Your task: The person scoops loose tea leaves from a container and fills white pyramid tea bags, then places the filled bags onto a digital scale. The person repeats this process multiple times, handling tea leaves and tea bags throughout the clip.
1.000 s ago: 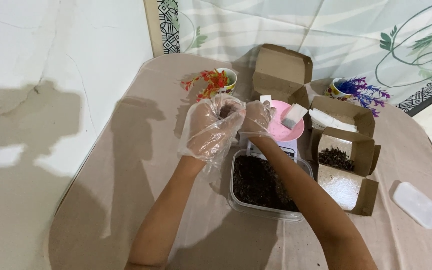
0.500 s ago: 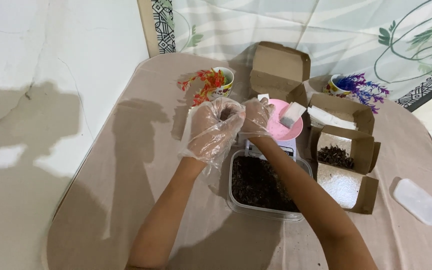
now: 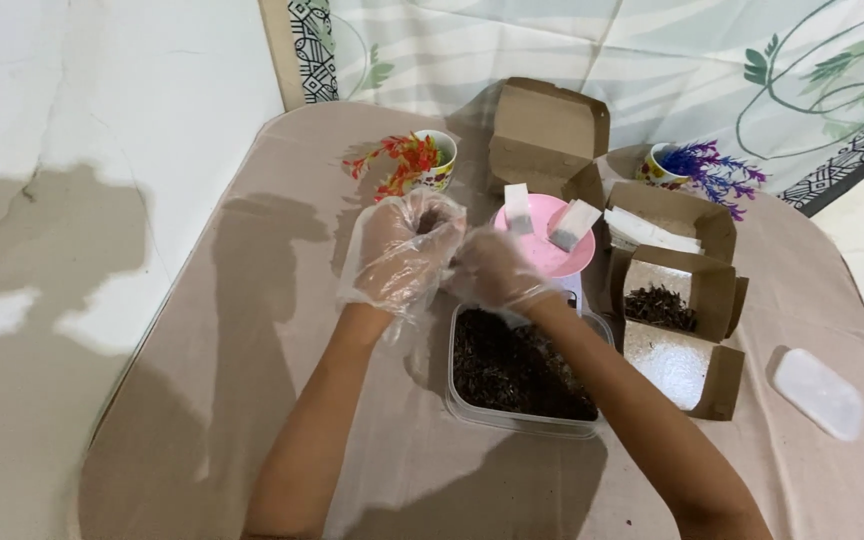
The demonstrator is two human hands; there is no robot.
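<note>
Nearest me sat a clear plastic tub [image 3: 517,372] of dark dried leaves on the worktop [image 3: 252,330], with a white lid [image 3: 818,392] off to its right. Just above it, my left hand [image 3: 397,255] and right hand [image 3: 492,270], both in loose clear gloves, met with fingers bunched narrow; whether they pinched anything I could not tell. Beyond stood a pink dish [image 3: 550,240] bearing two white sachets [image 3: 572,224], open brown cartons [image 3: 677,300] and two flower mugs [image 3: 432,160].
</note>
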